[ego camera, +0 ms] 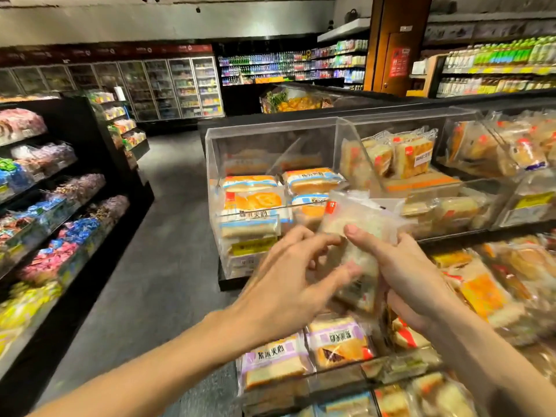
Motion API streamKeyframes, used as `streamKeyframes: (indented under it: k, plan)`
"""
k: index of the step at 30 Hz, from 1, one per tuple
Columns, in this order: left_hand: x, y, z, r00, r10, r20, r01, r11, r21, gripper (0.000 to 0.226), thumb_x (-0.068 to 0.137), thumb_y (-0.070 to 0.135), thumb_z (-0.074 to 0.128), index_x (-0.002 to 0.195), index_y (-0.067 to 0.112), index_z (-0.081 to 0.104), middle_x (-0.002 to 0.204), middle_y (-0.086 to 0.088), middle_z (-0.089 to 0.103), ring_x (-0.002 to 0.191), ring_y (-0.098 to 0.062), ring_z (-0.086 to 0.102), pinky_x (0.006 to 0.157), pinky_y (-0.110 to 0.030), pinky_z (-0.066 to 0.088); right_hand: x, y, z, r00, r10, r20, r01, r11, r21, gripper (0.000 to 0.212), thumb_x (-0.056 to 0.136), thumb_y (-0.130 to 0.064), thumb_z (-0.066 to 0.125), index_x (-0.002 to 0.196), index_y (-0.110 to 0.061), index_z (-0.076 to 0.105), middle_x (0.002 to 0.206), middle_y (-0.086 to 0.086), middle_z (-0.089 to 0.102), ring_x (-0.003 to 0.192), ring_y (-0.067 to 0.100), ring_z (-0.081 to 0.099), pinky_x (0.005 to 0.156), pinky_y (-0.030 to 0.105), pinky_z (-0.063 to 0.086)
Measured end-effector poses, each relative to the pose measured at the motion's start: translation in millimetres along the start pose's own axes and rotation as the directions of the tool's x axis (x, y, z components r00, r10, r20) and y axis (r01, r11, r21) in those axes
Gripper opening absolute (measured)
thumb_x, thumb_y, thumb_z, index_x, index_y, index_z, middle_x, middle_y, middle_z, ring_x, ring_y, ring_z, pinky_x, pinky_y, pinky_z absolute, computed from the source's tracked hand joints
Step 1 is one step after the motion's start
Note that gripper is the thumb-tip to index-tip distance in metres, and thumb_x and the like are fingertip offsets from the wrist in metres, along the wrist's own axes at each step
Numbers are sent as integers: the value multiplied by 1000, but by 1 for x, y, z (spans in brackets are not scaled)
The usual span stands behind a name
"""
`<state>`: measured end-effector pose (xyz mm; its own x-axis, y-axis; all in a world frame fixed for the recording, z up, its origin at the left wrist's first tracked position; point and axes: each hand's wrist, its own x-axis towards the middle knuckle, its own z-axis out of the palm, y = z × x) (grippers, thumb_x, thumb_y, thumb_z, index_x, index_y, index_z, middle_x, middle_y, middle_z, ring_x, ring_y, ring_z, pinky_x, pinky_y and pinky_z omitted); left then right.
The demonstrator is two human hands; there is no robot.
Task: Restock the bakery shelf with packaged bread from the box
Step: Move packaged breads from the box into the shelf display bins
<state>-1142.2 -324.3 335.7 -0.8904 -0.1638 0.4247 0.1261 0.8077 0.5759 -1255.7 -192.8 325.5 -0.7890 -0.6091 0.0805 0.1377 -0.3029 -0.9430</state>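
A clear-wrapped pack of pale bread (358, 236) with a red corner label is held upright in front of the bakery shelf (304, 383). My right hand (403, 275) grips it from the right, thumb across its front. My left hand (288, 281) reaches in from the left, its blurred fingertips touching the pack's left side. Behind the pack stands a clear acrylic bin (210, 188) with orange and blue bread packs (313, 179). Purple-labelled bread packs (337, 341) lie in the lower tier below my hands. No box is in view.
More acrylic bins of bread (406, 155) run to the right. A dark aisle floor (156, 236) opens on the left, lined by a black shelf of candy bags (60, 212). Drink coolers (180, 88) stand at the back.
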Motion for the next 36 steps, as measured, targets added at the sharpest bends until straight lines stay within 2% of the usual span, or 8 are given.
streamKeyframes:
  k: [5,9,12,18,22,28,33,36]
  plan:
    - [-43,-28,48,959,-261,111,270,960,-74,78,66,88,43,133,50,42,117,29,43,109,10,46,92,-17,42,-30,72,-3,985,151,-84,-147,987,58,67,68,-52,76,124,-18,62,112,12,72,85,17,72,58,26,54]
    - [-59,-39,75,894,-436,108,446,832,-330,66,55,82,55,114,60,38,116,45,44,108,24,43,84,-2,35,-45,112,-11,978,207,-3,-207,977,-46,87,63,-76,72,139,-38,52,140,-3,59,129,14,54,107,44,43]
    - [-66,-48,93,841,-530,107,520,738,-430,95,45,81,75,126,48,37,119,29,59,109,8,57,92,-20,47,-47,128,-21,973,189,133,-157,963,-219,88,71,-80,62,148,-45,36,153,-21,38,142,0,33,119,34,25]
    - [-78,-77,119,649,-753,109,537,351,-767,70,80,11,78,140,10,41,107,-7,75,104,-21,70,88,-36,56,-35,135,-40,947,95,306,116,789,-604,53,92,-51,56,141,-41,41,140,-30,45,130,-13,40,111,18,35]
    - [-77,-75,120,616,-775,142,510,255,-821,63,72,14,79,126,-4,52,101,-19,72,82,-25,71,65,-32,56,-20,156,-59,888,33,459,364,560,-744,57,91,-45,63,142,-40,37,145,-24,34,137,-10,28,113,11,23]
    - [-69,-76,129,467,-871,152,487,110,-866,37,91,10,65,126,2,57,110,-17,72,88,-23,70,68,-34,57,15,172,-74,853,-158,498,520,358,-776,42,94,-16,50,136,-11,55,122,10,67,110,27,63,91,40,52]
    - [-67,-81,122,407,-901,149,459,61,-886,30,92,3,63,122,7,57,102,-15,75,75,-21,73,55,-37,60,44,167,-91,770,-170,615,624,-5,-782,77,53,14,78,126,-4,59,113,13,69,98,32,70,78,38,59]
    - [-69,-88,116,405,-901,153,445,48,-894,32,92,4,64,123,7,58,104,-13,75,85,-23,73,74,-39,59,58,163,-101,709,-220,670,635,-213,-743,79,44,15,81,119,0,63,111,14,68,99,30,69,85,35,57]
